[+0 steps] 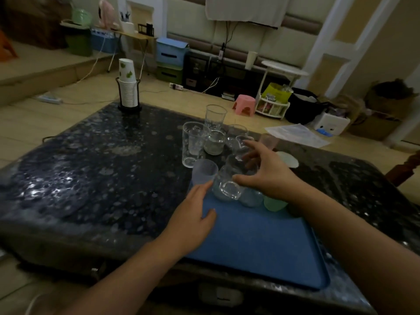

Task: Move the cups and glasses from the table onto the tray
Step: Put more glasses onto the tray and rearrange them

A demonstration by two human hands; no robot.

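Observation:
A blue tray (250, 242) lies on the dark speckled table (91, 178) in front of me. My right hand (268, 173) grips a tilted clear glass (227, 187) over the tray's far left corner, thumb on its side. A light blue cup (250, 198) and a green cup (273, 204) stand on the tray under my right wrist. My left hand (193, 214) rests flat on the tray's left edge, fingertips close to a pale blue cup (203, 171). Several clear glasses (194, 144) stand on the table beyond, with a pink cup (269, 142) and a pale green cup (288, 159) to their right.
A stack of paper cups in a black holder (128, 87) stands at the table's far left corner. Beyond the table are a pink stool (244, 104), a small white side table (284, 69), boxes and cables on the floor.

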